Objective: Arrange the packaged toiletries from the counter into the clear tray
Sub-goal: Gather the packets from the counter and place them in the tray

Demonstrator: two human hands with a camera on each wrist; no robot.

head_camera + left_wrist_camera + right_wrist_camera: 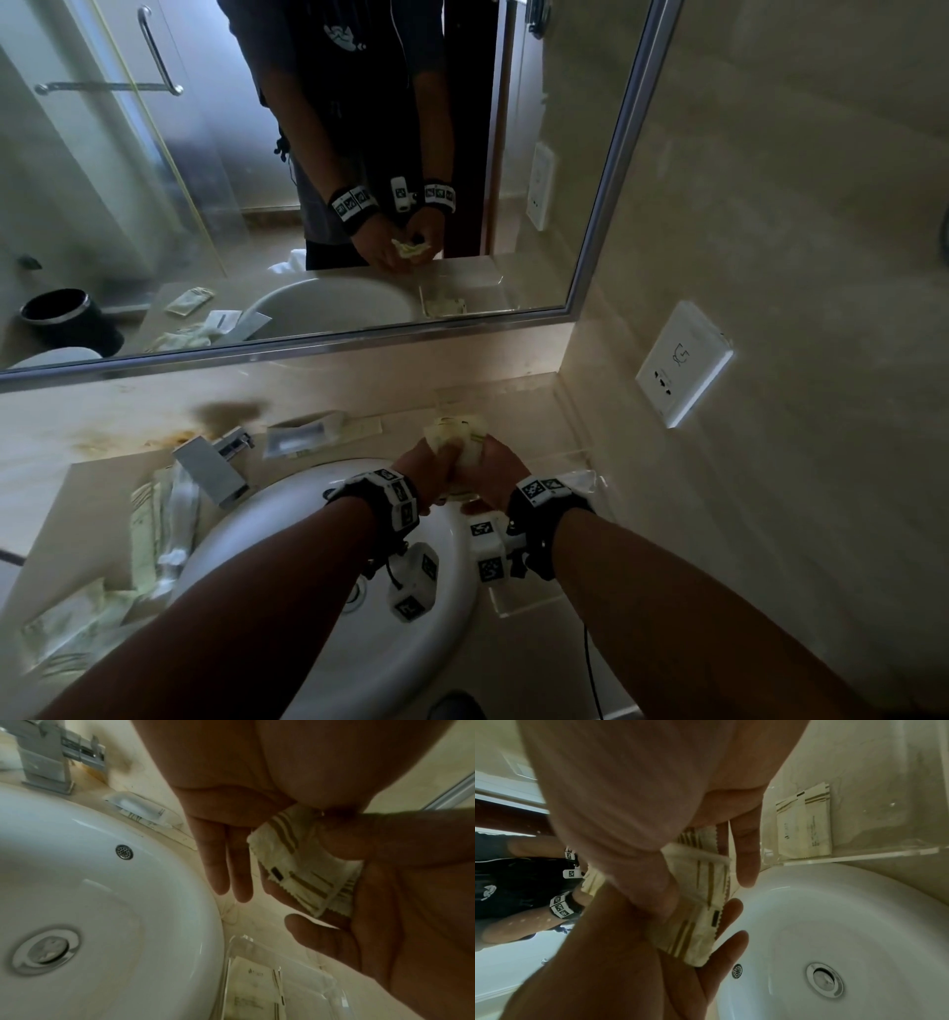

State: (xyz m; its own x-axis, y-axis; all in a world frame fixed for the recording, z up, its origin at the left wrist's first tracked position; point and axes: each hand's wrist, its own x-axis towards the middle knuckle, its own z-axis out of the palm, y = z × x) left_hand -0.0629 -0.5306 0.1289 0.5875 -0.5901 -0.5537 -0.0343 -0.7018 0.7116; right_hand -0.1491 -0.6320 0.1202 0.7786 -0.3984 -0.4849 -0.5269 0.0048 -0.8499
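Both hands meet above the right rim of the sink and hold a small stack of cream packets with brown stripes. My left hand supports the stack from below with its fingers. My right hand presses its thumb onto the top. The clear tray lies on the counter just right of the hands. One cream packet lies flat inside it.
More packaged toiletries lie on the counter left of the sink and at the front left. A clear-wrapped item sits behind the white basin. A chrome faucet stands at the basin's left; a wall socket is at the right.
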